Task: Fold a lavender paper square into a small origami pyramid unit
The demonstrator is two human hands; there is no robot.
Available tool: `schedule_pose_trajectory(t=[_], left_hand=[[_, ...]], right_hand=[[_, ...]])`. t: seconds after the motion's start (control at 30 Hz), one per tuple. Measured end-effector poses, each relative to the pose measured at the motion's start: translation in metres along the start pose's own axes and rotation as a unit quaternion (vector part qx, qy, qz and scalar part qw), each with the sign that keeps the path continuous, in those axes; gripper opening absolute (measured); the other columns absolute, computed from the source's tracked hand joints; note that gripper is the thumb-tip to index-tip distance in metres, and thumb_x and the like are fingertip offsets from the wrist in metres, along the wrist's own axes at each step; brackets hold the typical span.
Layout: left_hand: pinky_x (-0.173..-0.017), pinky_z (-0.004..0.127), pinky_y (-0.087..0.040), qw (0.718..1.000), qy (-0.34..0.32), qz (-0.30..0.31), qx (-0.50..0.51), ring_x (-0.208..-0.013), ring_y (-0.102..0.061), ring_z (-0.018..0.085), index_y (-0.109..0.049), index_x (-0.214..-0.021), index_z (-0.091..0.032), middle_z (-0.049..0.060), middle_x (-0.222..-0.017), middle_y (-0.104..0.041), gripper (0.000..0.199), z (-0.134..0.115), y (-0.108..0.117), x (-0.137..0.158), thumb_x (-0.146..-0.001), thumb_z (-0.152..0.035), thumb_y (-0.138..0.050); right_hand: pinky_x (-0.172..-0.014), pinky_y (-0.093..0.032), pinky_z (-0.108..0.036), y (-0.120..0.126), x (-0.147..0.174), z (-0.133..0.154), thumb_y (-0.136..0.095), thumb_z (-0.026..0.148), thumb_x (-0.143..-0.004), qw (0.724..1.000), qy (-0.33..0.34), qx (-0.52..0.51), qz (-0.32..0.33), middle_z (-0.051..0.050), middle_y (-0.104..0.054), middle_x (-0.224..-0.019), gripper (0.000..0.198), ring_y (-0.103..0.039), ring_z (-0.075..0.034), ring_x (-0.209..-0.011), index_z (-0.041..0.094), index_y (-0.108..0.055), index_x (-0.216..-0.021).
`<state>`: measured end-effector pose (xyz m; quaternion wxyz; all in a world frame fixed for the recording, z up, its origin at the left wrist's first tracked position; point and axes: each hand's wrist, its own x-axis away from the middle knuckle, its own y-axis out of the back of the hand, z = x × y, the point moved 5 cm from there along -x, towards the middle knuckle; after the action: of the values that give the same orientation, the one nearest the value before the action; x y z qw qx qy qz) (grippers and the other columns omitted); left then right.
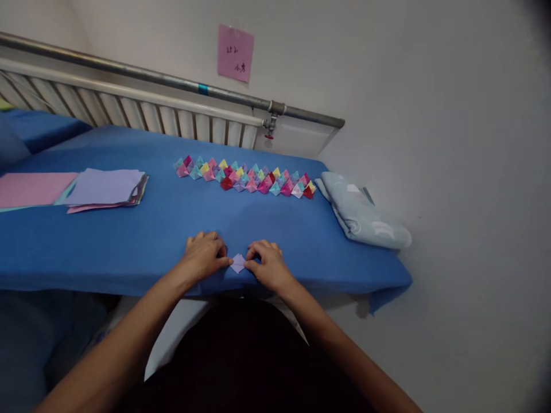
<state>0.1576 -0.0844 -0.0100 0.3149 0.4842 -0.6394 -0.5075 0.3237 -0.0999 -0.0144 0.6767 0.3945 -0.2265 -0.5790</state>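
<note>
A small folded piece of lilac paper [238,263] lies near the front edge of the blue-covered table [181,223], turned like a diamond. My left hand [205,256] pinches its left corner between thumb and forefinger. On the opposite corner, my right hand [267,265] has a similar pinch, fingers curled. Farther back, rows of small folded paper pieces [251,178] in pink, red, yellow, teal and lilac stand close together. Toward the left is a stack of lilac paper sheets [105,186] with other colours beneath.
Pink sheets [34,189] lie at the far left. A folded light blue blanket [365,212] sits at the table's right end, by the wall. Behind the table run a white radiator [163,117] and a metal pipe [172,83]. A pink note [235,53] hangs above.
</note>
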Motion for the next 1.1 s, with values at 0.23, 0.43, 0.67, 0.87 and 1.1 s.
schedule_pose_trajectory(t=[0.23, 0.43, 0.67, 0.87, 1.1], left_hand=[[-0.072, 0.040, -0.042, 0.998, -0.036, 0.055, -0.024, -0.087, -0.055, 0.029, -0.069, -0.081, -0.022, 0.009, -0.092, -0.064, 0.018, -0.010, 0.008, -0.011, -0.073, -0.038, -0.066], [-0.078, 0.033, -0.042, 0.976, -0.166, 0.140, 0.000, -0.090, -0.059, 0.022, -0.069, -0.089, -0.029, 0.001, -0.093, -0.068, 0.029, -0.048, 0.012, -0.027, -0.069, -0.010, -0.060], [-0.069, 0.028, -0.040, 0.961, -0.160, 0.217, 0.061, -0.078, -0.057, 0.019, -0.069, -0.080, -0.025, 0.000, -0.081, -0.067, 0.022, -0.040, 0.008, -0.038, -0.061, -0.015, -0.066], [-0.052, 0.021, -0.034, 0.948, -0.097, 0.249, 0.171, -0.058, -0.048, 0.012, -0.061, -0.071, -0.019, -0.005, -0.063, -0.057, 0.016, -0.030, 0.008, -0.036, -0.056, -0.018, -0.066], [-0.061, 0.022, -0.042, 0.911, -0.014, 0.192, 0.365, -0.062, -0.050, 0.010, -0.046, -0.075, -0.020, -0.006, -0.068, -0.052, 0.019, -0.019, 0.006, -0.010, -0.069, -0.032, -0.059]], right_hand=[[-0.076, -0.033, -0.034, 0.001, 0.001, 0.003, -0.071, 0.018, -0.073, 1.000, 0.004, 0.012, 0.001, -0.001, -0.064, -0.094, 0.012, -0.050, -0.020, -0.089, 0.022, -0.060, -0.070], [-0.077, -0.037, -0.032, 0.005, 0.010, 0.001, -0.073, 0.018, -0.071, 0.998, -0.009, -0.009, -0.059, 0.000, -0.062, -0.086, 0.018, -0.053, -0.019, -0.086, 0.021, -0.055, -0.070], [-0.086, -0.040, -0.037, 0.008, 0.013, -0.004, -0.075, 0.020, -0.068, 0.993, 0.017, -0.068, -0.097, -0.004, -0.062, -0.099, 0.021, -0.054, -0.022, -0.099, 0.022, -0.055, -0.075], [-0.091, -0.040, -0.037, 0.011, 0.017, -0.005, -0.070, 0.023, -0.071, 0.982, 0.000, -0.153, -0.108, -0.004, -0.061, -0.102, 0.014, -0.055, -0.021, -0.103, 0.022, -0.057, -0.078], [-0.075, -0.045, -0.029, 0.003, 0.022, 0.016, -0.065, 0.032, -0.075, 0.946, -0.066, -0.314, -0.037, -0.002, -0.065, -0.091, 0.026, -0.058, -0.016, -0.082, 0.021, -0.062, -0.099]])
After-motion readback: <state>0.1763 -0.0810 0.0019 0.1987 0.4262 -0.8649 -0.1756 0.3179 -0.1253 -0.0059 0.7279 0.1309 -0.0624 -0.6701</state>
